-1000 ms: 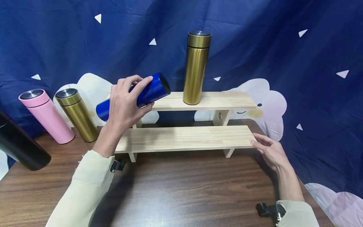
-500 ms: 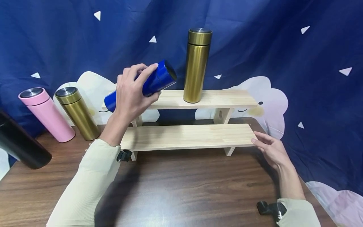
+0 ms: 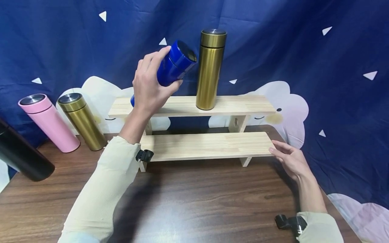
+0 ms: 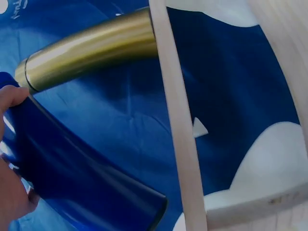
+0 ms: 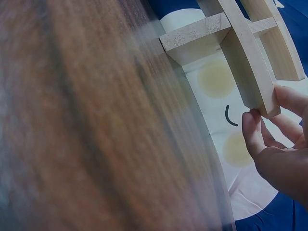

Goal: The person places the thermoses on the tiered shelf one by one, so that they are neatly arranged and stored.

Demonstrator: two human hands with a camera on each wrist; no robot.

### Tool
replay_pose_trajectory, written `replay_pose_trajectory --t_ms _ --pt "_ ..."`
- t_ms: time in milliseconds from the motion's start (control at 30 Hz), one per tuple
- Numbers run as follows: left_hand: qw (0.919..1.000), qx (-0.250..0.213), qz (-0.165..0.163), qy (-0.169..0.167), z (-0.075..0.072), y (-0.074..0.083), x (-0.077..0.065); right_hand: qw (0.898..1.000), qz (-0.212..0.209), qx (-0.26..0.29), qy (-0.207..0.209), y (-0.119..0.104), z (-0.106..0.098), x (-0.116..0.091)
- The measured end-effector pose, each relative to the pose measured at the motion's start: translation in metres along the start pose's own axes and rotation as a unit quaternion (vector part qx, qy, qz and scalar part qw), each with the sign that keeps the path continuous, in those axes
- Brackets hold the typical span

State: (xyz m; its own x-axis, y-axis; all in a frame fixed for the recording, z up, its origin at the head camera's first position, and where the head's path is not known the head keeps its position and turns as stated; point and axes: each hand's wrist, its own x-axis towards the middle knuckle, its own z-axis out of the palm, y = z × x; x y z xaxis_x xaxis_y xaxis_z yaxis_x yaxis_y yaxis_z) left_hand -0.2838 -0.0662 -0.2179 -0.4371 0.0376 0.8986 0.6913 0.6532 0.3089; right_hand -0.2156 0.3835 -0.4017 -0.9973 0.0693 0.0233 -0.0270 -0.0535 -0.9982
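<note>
My left hand (image 3: 150,81) grips a blue thermos bottle (image 3: 176,64) round its upper part. The bottle leans, lid up and to the right, over the left part of the upper board of a two-tier wooden shelf (image 3: 209,145). In the left wrist view the body of the blue bottle (image 4: 96,168) shows beside the board's edge. A gold thermos bottle (image 3: 211,71) stands upright on the upper board, just right of the blue one. At the lower board's right end, my right hand (image 3: 291,162) pinches the corner; the right wrist view shows thumb and fingers on opposite faces of the board (image 5: 250,72).
On the table (image 3: 206,199) at the left stand a pink thermos bottle (image 3: 50,123), a second gold one (image 3: 82,121) and a black one (image 3: 22,152). A blue curtain (image 3: 273,50) with white shapes hangs behind the shelf.
My left hand has moved up and to the right with the blue thermos bottle, which has turned more upright and come over the upper board. The right hand stays on the shelf's end.
</note>
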Motion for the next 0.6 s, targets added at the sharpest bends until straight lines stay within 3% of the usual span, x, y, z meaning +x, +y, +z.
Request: replay_pose_trajectory --t_ms 200,600 --pt "0.9986 -0.016 -0.048 -0.018 0.007 0.005 0.009 1.000 -0.001 0.001 0.000 0.001 -0.001 0.000" --pt "0.9925 -0.062 -0.105 -0.003 0.018 0.012 0.023 1.000 0.003 -0.017 0.002 0.000 0.000 -0.001"
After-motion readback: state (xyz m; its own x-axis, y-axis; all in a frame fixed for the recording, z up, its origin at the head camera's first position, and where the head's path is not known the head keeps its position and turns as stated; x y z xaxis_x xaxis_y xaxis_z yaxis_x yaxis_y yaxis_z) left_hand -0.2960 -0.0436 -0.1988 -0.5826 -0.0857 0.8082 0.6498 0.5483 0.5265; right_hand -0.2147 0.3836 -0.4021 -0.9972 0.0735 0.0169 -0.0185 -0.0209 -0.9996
